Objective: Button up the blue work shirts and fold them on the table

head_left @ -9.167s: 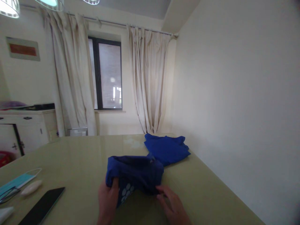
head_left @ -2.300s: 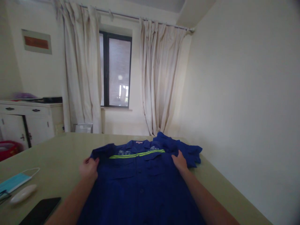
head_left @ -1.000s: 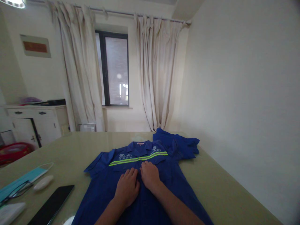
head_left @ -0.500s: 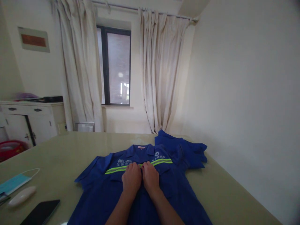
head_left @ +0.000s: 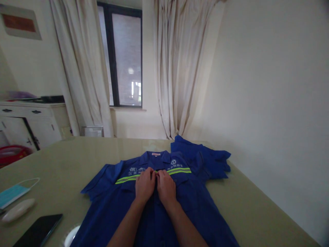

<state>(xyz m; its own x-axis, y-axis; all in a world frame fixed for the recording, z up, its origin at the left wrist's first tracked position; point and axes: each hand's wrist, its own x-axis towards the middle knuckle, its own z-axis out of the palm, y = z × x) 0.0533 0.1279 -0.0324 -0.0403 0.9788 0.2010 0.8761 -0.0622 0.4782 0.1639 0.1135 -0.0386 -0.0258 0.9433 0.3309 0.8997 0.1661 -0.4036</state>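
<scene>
A blue short-sleeved work shirt (head_left: 123,209) lies spread face up, its collar pointing away from me. A yellow-green reflective stripe and pale printing cross its chest. My left hand (head_left: 145,185) is closed on the shirt's front placket at stripe height, fingers pinching the cloth. Beside it, my right hand (head_left: 166,187) pinches the other side of the placket, and the fingertips of both hands nearly meet. Any button between the fingers is hidden. Behind the shirt's right shoulder lies a bundle of blue cloth (head_left: 200,156).
The shirt rests on a pale green table (head_left: 77,154). At the left are a blue face mask (head_left: 14,195), a pale oval object (head_left: 19,210), a black phone (head_left: 38,230) and a partly covered white round item (head_left: 70,236). A wall (head_left: 277,120) borders the table's right side.
The view has tipped down a little, so more of the near table shows. Both hands stay at the same spot on the placket, with only slight finger movement.
</scene>
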